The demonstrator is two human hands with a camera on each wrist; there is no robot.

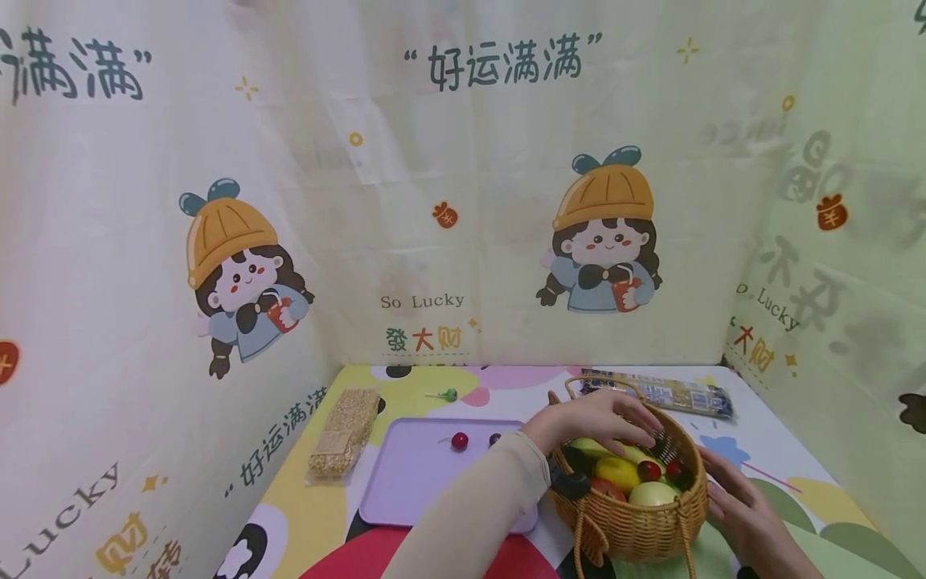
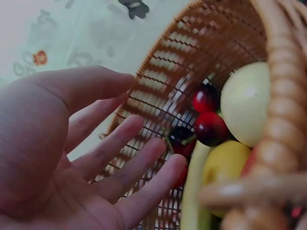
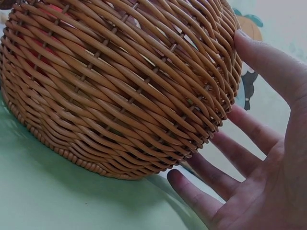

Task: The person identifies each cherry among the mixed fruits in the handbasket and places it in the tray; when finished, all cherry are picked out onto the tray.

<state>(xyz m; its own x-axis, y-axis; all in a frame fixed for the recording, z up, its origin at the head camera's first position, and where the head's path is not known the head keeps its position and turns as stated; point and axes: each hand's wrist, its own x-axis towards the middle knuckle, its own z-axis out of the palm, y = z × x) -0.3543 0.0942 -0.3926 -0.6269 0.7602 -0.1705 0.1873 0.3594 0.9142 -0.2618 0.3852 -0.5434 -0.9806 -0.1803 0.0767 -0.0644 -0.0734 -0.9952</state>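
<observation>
"Where is the basket?"

"The wicker basket stands on the patterned surface, toward the right of the head view. In it lie a yellow fruit, a pale round fruit and red cherries."

"And the left hand?"

"The left hand hangs over the basket's mouth. Its grip is loose; the left wrist view shows the palm and the fingers spread. That view also shows a dark cherry with a green stem, close to the fingertips, which I can't make out from the head."

"The right hand?"

"The right hand is at the basket's outer side, thumb and fingertips against the wicker. Its grip is slack too, fingers extended and spread. Its wrist view alone shows the low weave beside it, the base resting on a pale green part of the surface, and red showing through the gaps."

"What does the head view add?"

"A lilac tray, partly covered by the left sleeve. A single cherry lies on it, and something small and dark peeks out by the sleeve. Farther left is a bag of pale grains; behind the basket, a long packet. The cream curtain shows in all three views."
</observation>
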